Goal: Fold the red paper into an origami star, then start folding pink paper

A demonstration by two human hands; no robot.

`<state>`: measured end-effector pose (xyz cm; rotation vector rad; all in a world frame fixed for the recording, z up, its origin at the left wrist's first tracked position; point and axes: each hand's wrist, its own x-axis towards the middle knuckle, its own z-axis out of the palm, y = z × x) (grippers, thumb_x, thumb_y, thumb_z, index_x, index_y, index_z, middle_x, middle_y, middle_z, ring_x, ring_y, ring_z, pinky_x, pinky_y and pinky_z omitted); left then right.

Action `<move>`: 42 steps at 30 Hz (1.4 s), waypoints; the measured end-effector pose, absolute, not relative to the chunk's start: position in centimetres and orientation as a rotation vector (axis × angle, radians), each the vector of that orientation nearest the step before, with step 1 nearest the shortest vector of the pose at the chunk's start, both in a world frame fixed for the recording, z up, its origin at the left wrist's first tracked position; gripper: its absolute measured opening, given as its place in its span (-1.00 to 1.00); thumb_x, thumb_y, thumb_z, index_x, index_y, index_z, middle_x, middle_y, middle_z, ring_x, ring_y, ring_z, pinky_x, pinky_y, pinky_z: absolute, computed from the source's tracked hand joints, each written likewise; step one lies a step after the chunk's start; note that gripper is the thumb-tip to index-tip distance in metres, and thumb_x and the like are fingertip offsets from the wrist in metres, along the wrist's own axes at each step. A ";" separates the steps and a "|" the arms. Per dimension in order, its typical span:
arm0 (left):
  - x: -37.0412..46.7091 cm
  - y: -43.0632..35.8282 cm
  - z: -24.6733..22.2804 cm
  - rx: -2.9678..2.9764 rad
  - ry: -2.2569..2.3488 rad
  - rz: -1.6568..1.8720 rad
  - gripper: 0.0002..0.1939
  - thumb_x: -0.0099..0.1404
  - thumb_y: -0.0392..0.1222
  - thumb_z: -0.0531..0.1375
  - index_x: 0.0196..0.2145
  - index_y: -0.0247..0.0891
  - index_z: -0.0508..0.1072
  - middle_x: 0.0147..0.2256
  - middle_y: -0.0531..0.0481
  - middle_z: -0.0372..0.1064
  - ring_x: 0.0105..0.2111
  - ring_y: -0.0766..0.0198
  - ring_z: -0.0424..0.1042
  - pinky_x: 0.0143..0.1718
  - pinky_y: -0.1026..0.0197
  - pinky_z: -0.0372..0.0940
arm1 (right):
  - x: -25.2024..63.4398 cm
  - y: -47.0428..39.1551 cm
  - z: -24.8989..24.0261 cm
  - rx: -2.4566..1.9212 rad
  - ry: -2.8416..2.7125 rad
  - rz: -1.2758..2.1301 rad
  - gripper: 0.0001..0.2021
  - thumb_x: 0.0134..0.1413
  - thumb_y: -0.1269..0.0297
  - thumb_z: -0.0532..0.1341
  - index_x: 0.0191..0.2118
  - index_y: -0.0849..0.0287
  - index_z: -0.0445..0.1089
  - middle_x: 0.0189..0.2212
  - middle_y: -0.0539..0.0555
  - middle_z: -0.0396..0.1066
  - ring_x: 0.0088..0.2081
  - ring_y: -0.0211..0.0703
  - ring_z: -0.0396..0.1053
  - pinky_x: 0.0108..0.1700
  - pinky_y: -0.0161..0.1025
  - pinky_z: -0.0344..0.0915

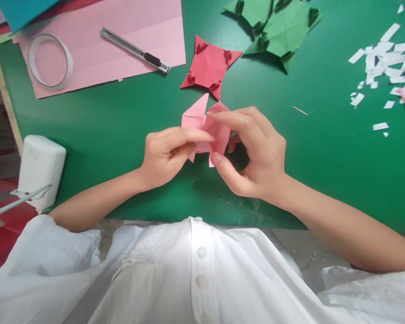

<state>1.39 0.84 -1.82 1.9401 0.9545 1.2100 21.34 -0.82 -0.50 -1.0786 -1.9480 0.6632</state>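
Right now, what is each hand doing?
Left hand: shut, pinching the pink folded paper.
Right hand: shut, pinching the same paper.

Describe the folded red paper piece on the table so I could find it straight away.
On the green table top, look just beyond the two hands pinching a pink folded paper. There lies the red folded paper square with four curled corners. It sits alone and flat, between the pale pink sheet and the green folded pieces.
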 end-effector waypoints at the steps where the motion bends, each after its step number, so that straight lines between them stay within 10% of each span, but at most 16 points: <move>1: 1.3 0.8 -1.8 1.968 0.974 1.182 -0.79 0.45 -0.28 0.17 -0.18 -0.08 0.61 -0.48 0.17 0.51 -0.56 0.50 0.38 -0.51 0.39 0.29 | 21.3 -0.9 -0.4 -1.099 -1.952 0.683 -0.57 0.17 0.31 0.22 0.16 -0.08 0.32 -0.04 0.12 0.50 -0.10 -0.05 0.47 -0.15 -0.11 0.52; 18: 1.4 0.5 -2.0 1.712 0.992 1.074 -0.69 0.41 -0.14 0.27 0.09 -0.02 0.49 -0.11 0.13 0.60 -0.27 0.39 0.63 -0.30 0.40 0.54 | 19.6 -1.5 -1.2 -0.963 -1.804 0.795 -0.26 0.14 0.31 0.30 0.35 -0.14 -0.02 0.26 0.13 0.29 0.01 -0.05 0.48 -0.18 -0.13 0.51; 24: 1.1 0.8 -2.7 1.604 0.930 1.060 -0.58 0.36 -0.01 0.33 0.13 -0.01 0.39 0.01 0.08 0.54 -0.14 0.33 0.63 -0.20 0.37 0.59 | 19.7 -1.2 -0.7 -1.018 -1.461 1.296 -0.73 0.36 0.13 0.16 0.10 0.00 0.25 0.03 0.10 0.48 -0.14 -0.18 0.55 -0.21 -0.21 0.53; 30: 1.8 0.3 -2.4 1.534 0.933 1.054 -0.46 0.30 0.05 0.37 0.17 0.02 0.33 0.04 0.01 0.53 0.04 0.12 0.60 -0.10 0.16 0.63 | 19.8 -0.9 -0.6 -1.041 -1.425 1.393 -0.76 0.28 0.04 0.30 -0.10 0.06 0.39 -0.32 -0.04 0.55 -0.38 -0.28 0.50 -0.32 -0.32 0.47; 42: 2.0 -0.1 -2.4 1.642 0.910 1.023 -0.31 0.39 0.02 0.28 0.36 0.13 0.09 0.35 -0.09 0.22 0.02 0.26 0.56 -0.10 0.30 0.56 | 19.5 -0.9 -0.5 -1.138 -1.413 1.257 -0.81 0.27 0.17 0.30 -0.35 0.13 0.45 -0.41 -0.04 0.45 -0.36 -0.27 0.40 -0.33 -0.29 0.37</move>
